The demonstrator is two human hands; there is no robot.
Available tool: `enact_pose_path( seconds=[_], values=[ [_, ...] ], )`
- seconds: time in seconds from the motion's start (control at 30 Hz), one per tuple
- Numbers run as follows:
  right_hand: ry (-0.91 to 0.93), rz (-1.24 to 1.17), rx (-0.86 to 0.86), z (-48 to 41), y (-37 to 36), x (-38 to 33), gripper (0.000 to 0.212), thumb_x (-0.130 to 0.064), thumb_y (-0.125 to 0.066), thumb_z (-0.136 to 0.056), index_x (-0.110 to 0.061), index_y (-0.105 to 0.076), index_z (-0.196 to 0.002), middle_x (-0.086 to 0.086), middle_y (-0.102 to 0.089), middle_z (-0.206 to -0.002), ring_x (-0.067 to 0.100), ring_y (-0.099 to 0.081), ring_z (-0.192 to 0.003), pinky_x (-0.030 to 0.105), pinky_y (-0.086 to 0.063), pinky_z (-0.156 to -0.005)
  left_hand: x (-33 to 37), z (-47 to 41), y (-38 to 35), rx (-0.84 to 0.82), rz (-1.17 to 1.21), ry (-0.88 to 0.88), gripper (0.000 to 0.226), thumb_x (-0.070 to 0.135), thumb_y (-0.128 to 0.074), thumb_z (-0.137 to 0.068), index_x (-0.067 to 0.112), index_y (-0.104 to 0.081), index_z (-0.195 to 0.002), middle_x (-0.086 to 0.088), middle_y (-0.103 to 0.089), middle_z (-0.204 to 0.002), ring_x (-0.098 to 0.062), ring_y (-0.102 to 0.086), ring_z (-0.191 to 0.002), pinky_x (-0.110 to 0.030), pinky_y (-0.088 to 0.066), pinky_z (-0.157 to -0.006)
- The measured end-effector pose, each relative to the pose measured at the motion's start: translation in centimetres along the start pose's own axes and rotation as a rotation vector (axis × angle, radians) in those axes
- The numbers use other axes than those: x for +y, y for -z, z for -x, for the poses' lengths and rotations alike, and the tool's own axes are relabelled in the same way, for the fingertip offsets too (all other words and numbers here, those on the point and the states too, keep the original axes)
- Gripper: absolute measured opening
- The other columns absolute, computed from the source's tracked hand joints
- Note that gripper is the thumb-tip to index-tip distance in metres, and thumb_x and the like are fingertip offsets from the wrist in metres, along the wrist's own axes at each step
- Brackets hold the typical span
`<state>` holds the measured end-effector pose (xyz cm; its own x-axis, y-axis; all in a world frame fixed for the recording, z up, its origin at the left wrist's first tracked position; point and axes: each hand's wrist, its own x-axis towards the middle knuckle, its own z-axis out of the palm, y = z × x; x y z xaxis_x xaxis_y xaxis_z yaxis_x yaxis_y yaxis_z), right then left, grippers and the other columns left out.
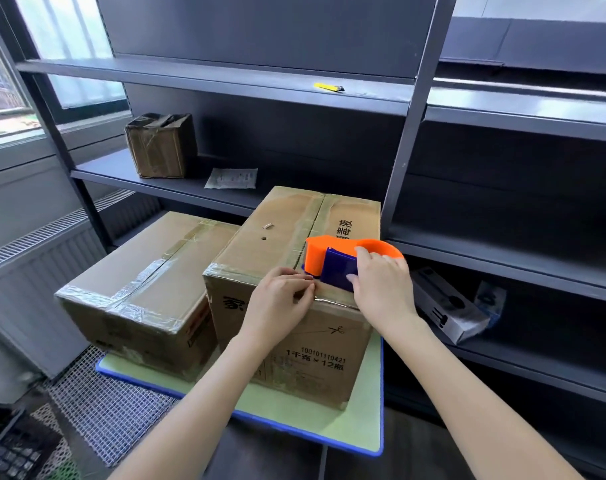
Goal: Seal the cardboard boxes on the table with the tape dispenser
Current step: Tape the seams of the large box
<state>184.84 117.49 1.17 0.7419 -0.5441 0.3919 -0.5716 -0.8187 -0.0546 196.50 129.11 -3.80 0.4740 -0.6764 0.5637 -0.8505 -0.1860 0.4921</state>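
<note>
The right hand point(381, 285) grips the orange tape dispenser point(332, 254) by its blue body, probably light rigid plastic, on the stiff taller cardboard box point(277, 230), while the left hand point(281, 299) pinches the tape end point(312, 292) at its near edge, on a green table point(329, 427) before grey shelving point(409, 109).

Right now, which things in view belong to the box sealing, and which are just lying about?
Job: tape dispenser in right hand; tall box; low box; left hand pinching tape end at tall box's front edge.
Lying about: yellow cutter, small taped box, flat packet, black-and-white carton, all on shelves.
</note>
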Motion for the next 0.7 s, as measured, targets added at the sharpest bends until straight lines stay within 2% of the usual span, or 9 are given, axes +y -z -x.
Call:
enact_pose_path(
  seconds=[0.07, 0.2, 0.3, 0.4, 0.57, 0.67, 0.7],
  values=[
    [0.002, -0.079, 0.033, 0.0, -0.1, 0.3, 0.04, -0.03, -0.051, -0.095, -0.012, -0.047, -0.13, 0.002, -0.063, -0.115, 0.021, -0.056, -0.107, 0.032, -0.033, -0.098, 0.4, -0.2, -0.4, 0.053, -0.041, 0.015, 0.013, 0.02, -0.065, -0.086, 0.014, -0.077, -0.09, 0.004, -0.073, -0.09, -0.012, -0.058, -0.092, -0.024, -0.048, -0.076],
    [0.001, -0.247, 0.087, 0.4, -0.1, 0.5, 0.046, -0.027, -0.059, -0.091, -0.011, -0.048, -0.134, 0.005, -0.063, -0.12, 0.022, -0.056, -0.111, 0.032, -0.033, -0.103, 1.0, -0.5, -0.7, 0.098, -0.038, 0.093, 0.022, 0.029, -0.062, -0.089, 0.012, -0.075, -0.087, 0.004, -0.071, -0.083, -0.012, -0.055, -0.088, -0.022, -0.043, -0.072],
    [0.037, -0.304, 0.14, 0.5, 0.0, -0.2, 0.048, -0.023, -0.063, -0.088, -0.01, -0.051, -0.133, 0.007, -0.066, -0.115, 0.024, -0.06, -0.105, 0.035, -0.038, -0.1, 1.0, -0.4, -0.5, 0.107, 0.01, 0.156, 0.025, 0.032, -0.059, -0.09, 0.012, -0.073, -0.087, 0.005, -0.069, -0.082, -0.01, -0.052, -0.088, -0.024, -0.043, -0.073],
    [0.059, -0.378, 0.187, 0.2, 0.4, -1.6, 0.048, -0.022, -0.066, -0.086, -0.011, -0.053, -0.131, 0.008, -0.068, -0.111, 0.025, -0.062, -0.1, 0.035, -0.044, -0.092, 0.6, -0.3, 0.3, 0.104, 0.049, 0.238, 0.025, 0.036, -0.059, -0.089, 0.014, -0.069, -0.084, 0.012, -0.063, -0.08, -0.007, -0.05, -0.084, -0.02, -0.036, -0.068],
    [0.05, -0.609, 0.177, -1.4, 0.5, -6.1, 0.047, -0.026, -0.064, -0.088, -0.021, -0.052, -0.133, 0.0, -0.066, -0.116, 0.018, -0.061, -0.103, 0.029, -0.049, -0.086, -0.6, -0.4, 3.0, 0.069, 0.447, 0.359, 0.009, 0.028, -0.059, -0.091, 0.031, -0.061, -0.083, 0.01, -0.067, -0.08, -0.006, -0.062, -0.078, -0.021, -0.046, -0.069],
    [0.015, -0.808, 0.162, -2.7, -0.2, -9.5, 0.047, -0.023, -0.066, -0.086, -0.019, -0.053, -0.131, -0.001, -0.064, -0.118, 0.015, -0.06, -0.104, 0.026, -0.048, -0.089, -2.4, -0.7, 5.3, 0.176, 0.71, 0.416, 0.008, 0.015, -0.059, -0.092, 0.02, -0.063, -0.096, 0.003, -0.07, -0.092, -0.01, -0.067, -0.089, -0.023, -0.052, -0.079],
    [-0.003, -0.889, 0.152, -3.1, -0.5, -10.7, 0.046, -0.022, -0.067, -0.086, -0.018, -0.054, -0.13, -0.001, -0.065, -0.117, 0.014, -0.06, -0.103, 0.028, -0.048, -0.09, -3.0, -0.8, 6.2, 0.212, 0.799, 0.453, 0.007, 0.012, -0.058, -0.092, 0.014, -0.063, -0.097, -0.001, -0.07, -0.094, -0.013, -0.067, -0.089, -0.025, -0.054, -0.078]
  ],
)
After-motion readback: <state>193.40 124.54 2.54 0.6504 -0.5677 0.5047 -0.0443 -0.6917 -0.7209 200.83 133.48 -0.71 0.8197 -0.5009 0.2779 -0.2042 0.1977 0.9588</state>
